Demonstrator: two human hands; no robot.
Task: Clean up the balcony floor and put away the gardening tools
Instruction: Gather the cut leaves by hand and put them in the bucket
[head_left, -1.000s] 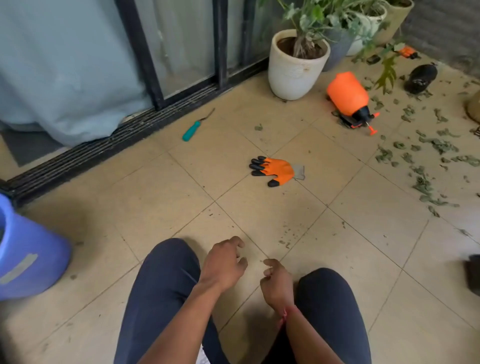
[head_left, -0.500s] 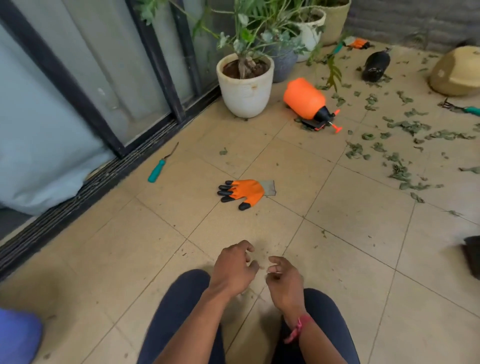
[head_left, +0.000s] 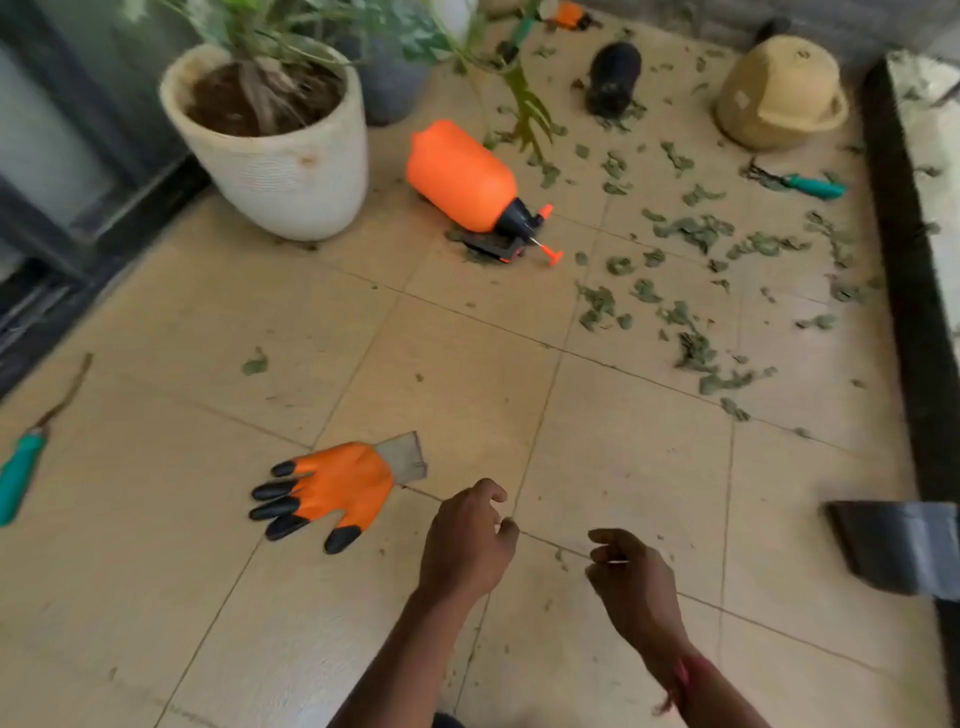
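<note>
Orange with black tips, the gardening glove (head_left: 337, 488) is lying flat on the floor tiles, now just beside the left hand (head_left: 467, 540); a second ago it was lying well ahead of the knees. The person is leaning forward, both arms reaching out. The fingers of the left hand and of the right hand (head_left: 636, 584) are hanging loosely curled, grasping nothing. Probably the glove is coming first, and nothing is blocking it. Further on, an orange pressure sprayer (head_left: 462, 176) is lying on its side near a white plant pot (head_left: 280, 171). Dry leaves (head_left: 693, 228) are littering the tiles on the right, and a teal-handled hand tool (head_left: 21, 473) is waiting at the left edge.
</note>
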